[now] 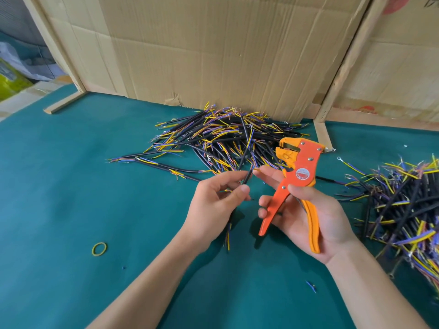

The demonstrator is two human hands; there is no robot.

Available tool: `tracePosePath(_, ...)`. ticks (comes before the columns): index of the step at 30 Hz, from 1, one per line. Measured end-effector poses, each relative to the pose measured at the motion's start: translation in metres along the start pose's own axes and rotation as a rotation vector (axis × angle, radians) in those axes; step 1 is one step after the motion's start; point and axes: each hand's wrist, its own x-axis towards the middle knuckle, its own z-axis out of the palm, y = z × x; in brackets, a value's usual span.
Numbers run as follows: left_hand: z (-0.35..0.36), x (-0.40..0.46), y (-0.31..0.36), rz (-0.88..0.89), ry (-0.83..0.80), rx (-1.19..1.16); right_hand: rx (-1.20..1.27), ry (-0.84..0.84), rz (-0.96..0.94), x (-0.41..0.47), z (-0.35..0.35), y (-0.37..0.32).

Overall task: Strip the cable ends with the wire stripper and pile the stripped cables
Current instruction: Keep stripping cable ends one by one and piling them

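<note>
In the head view, the left hand (215, 203) pinched a black cable (247, 178) between thumb and fingers, above the green table (71, 186). Its lower end, with yellow and blue wires, hung below the hand. The right hand (306, 217) held the orange wire stripper (294, 184) by its handles, head pointing up, and its forefinger reached toward the upper end of the cable. Behind the hands lay a pile of cables (221, 138) in front of the cardboard wall (213, 48). A second pile (403, 205) lay at the right. A yellow rubber band (99, 249) lay at the left.
</note>
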Motion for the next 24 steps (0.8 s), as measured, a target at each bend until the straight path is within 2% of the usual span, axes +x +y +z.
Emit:
tracePosePath(6, -0.003, 0.001, 0.007, -0.082, -0.12, -0.263, -0.036, 0.028, 0.06, -0.001, 0.007, 0.001)
tracePosePath(9, -0.007, 0.003, 0.007, -0.122, -0.179, -0.276, -0.045, 0.002, 0.08, -0.002, 0.012, 0.003)
tracePosePath(14, -0.009, 0.003, 0.006, -0.111, -0.158, -0.255, 0.009, -0.022, 0.107, -0.002, 0.015, 0.006)
tracePosePath(18, -0.012, 0.005, 0.015, 0.004, -0.06, -0.089, -0.019, -0.026, 0.105, -0.003, 0.011, 0.002)
tracePosePath(21, -0.02, 0.008, 0.021, 0.152, 0.058, 0.173, -0.023, -0.024, 0.071, -0.003, 0.008, -0.001)
tracePosePath(24, -0.022, 0.008, 0.021, 0.226, 0.154, 0.448, -0.033, -0.085, 0.024, -0.003, 0.008, -0.003)
